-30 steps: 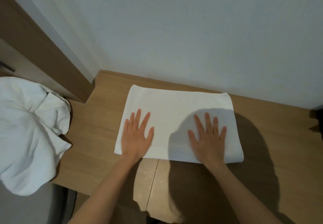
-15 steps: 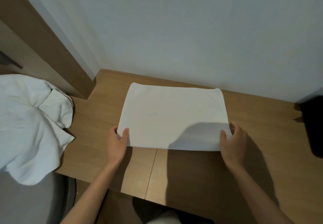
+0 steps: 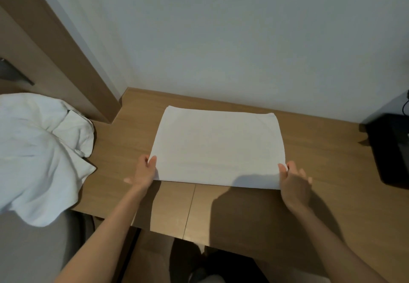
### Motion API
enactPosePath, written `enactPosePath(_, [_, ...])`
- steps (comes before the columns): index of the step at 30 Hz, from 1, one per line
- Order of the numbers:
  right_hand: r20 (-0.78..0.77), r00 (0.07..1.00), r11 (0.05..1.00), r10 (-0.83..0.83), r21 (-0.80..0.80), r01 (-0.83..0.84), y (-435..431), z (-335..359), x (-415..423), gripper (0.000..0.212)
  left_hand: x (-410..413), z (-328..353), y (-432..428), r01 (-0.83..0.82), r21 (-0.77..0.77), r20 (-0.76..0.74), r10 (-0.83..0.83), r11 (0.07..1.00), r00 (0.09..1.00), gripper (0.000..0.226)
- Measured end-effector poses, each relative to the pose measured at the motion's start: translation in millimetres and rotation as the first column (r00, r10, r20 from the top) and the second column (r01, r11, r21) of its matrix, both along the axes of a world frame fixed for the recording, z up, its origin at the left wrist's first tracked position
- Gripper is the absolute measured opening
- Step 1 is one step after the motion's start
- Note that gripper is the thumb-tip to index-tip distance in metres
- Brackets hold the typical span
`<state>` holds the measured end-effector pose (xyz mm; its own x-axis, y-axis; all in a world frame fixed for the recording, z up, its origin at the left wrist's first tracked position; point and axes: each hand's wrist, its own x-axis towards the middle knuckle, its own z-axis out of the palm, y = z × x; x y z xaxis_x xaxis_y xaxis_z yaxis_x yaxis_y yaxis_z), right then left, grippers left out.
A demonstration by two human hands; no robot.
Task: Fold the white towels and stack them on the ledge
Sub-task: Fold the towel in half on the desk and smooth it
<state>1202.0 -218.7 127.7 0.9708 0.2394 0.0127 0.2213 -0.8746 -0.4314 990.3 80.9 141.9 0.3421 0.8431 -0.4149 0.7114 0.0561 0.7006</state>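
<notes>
A folded white towel (image 3: 218, 146) lies flat on the wooden ledge (image 3: 314, 212), near the wall. My left hand (image 3: 143, 171) pinches the towel's near left corner, thumb on top. My right hand (image 3: 293, 183) grips the near right corner the same way. Both near corners are slightly raised off the wood. A heap of unfolded white towels (image 3: 37, 150) lies to the left, overhanging the ledge's left end.
A black box (image 3: 391, 150) with a cable stands on the ledge at the far right. A wooden post (image 3: 64, 46) rises at the left beside the white wall. The ledge's front edge runs just below my wrists.
My hands went from pressing flat on the towel to its two near corners, which they now pinch. The view has shifted a little, bringing the black box into sight.
</notes>
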Motion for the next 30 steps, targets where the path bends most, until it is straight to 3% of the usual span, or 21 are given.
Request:
enactPosePath(2, [0.147,0.987,0.996,0.072,-0.064,-0.063,-2,2,-4,0.022,-10,-2,-7,0.213,0.301,-0.203,-0.156,0.93,0.967,0.019])
enactPosePath(4, [0.21,0.971,0.989,0.11,-0.118,-0.087,-2,6,-10,0.017,-17,-3,-14,0.343,0.476,-0.316,-0.207,0.81,0.926,0.016])
enactPosePath(7, [0.149,0.982,0.979,0.115,-0.182,-0.087,5,14,-13,0.022,-16,5,-20,0.373,0.524,-0.447,-0.125,0.766,0.886,0.023])
enactPosePath(9, [0.148,0.981,0.967,0.127,-0.239,-0.089,11,21,-11,0.035,-11,11,-24,0.461,0.57,-0.559,-0.09,0.68,0.824,0.03])
enactPosePath(12, [0.221,0.943,0.965,0.25,-0.131,-0.225,30,27,-21,0.038,11,21,-41,0.563,0.605,-0.522,-0.254,0.563,0.814,0.055])
enactPosePath(15, [0.096,0.902,0.9,0.421,-0.172,-0.402,76,25,-45,0.046,54,24,-77,0.629,0.533,-0.43,-0.458,0.566,0.778,0.052])
enactPosePath(19, [-0.153,0.891,0.794,0.428,-0.408,-0.451,123,1,-63,0.061,87,-1,-107,0.713,0.362,-0.527,-0.499,0.601,0.688,0.058])
enactPosePath(22, [-0.114,0.889,0.788,0.445,-0.423,-0.448,110,-13,-63,0.059,79,-18,-102,0.724,0.361,-0.597,-0.451,0.588,0.663,0.06])
enactPosePath(30, [-0.102,0.902,0.821,0.419,-0.381,-0.425,67,-7,-35,0.069,33,-22,-65,0.676,0.429,-0.535,-0.434,0.6,0.725,0.057])
